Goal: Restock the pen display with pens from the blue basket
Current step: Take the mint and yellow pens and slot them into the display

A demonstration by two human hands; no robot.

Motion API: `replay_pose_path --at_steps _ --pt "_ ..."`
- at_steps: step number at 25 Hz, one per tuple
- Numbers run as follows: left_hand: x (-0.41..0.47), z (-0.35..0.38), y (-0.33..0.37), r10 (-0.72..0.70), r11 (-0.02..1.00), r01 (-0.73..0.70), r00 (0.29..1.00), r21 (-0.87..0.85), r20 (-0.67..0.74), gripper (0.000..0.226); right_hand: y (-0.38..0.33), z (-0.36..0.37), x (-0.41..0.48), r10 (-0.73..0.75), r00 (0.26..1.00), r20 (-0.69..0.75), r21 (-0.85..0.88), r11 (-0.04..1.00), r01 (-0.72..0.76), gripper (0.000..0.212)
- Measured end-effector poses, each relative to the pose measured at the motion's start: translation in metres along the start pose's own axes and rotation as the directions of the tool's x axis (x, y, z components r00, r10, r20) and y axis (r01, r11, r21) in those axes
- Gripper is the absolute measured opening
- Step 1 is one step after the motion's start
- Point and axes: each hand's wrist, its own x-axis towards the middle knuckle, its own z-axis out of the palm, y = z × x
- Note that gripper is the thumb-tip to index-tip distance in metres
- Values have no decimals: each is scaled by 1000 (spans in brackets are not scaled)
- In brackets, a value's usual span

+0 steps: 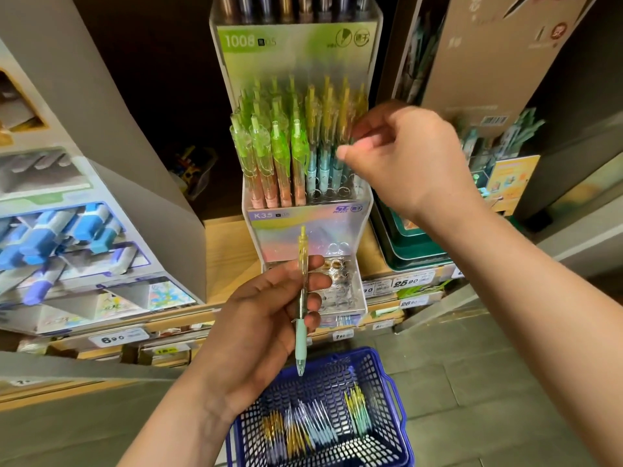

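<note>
Left hand (266, 318) grips a pen (302, 288) upright mid-frame; right hand (404, 156) curls at the display (303, 219), grip unclear; basket (323, 372) holds pens (303, 429).

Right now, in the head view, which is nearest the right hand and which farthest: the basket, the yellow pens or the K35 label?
1. Yellow pens, upright in the display, right beside the right hand.
2. K35 label, lower left, on the display's front.
3. Basket, down on the floor.
</note>
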Motion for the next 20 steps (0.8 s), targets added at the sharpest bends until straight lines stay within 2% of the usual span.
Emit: replay_pose_path --at_steps 2,5,8,11,13,16,20 --pt "1 3 -1 35 999 -35 999 21 -3 34 3 4 -21 113 983 141 22 993 -118 26" --pt "4 6 -2 68 996 -68 998 61 -12 31 8 14 -61 205 876 437 -12 975 -223 27" --pt "5 7 -4 53 996 -51 998 73 -28 27 12 17 -76 164 861 482 136 956 -258 13" --pt "4 11 -5 35 998 -32 998 63 -48 23 13 18 -74 178 876 448 357 863 -358 9" --pt "4 16 -6 20 999 -17 997 37 -72 23 10 15 -67 172 898 405 464 808 -364 7" --pt "4 24 -4 -21 1000 19 994 -13 -106 25 3 -5 -43 110 964 243 587 774 -237 9" --pt "5 27 -3 -81 997 82 988 3 -130 38 -3 -38 -5 65 995 -77 503 864 -18 3"
